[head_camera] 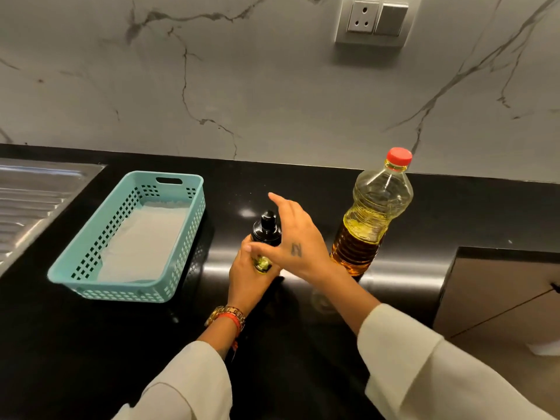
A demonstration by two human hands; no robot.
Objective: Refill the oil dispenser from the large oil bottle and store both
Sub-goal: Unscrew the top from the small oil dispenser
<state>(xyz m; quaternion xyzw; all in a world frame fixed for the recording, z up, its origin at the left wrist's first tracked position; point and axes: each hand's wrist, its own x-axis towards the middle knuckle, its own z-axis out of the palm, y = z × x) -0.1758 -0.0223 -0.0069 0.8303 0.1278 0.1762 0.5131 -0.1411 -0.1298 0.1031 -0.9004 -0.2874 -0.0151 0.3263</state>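
The small oil dispenser (266, 230) has a black pump top and stands upright on the black counter (303, 189). My left hand (247, 278) grips its lower body, where a little yellow oil shows. My right hand (295, 237) hovers just right of the dispenser's top with its fingers straight and spread, holding nothing. The large oil bottle (371, 216) with a red cap stands upright to the right, about half full of yellow oil, with the cap on.
A teal perforated basket (181, 237) lined with white paper sits left of the dispenser. A steel sink drainboard (33, 201) lies at the far left. A wall socket (374, 21) is on the marble backsplash. A cabinet front (500, 292) shows at the lower right.
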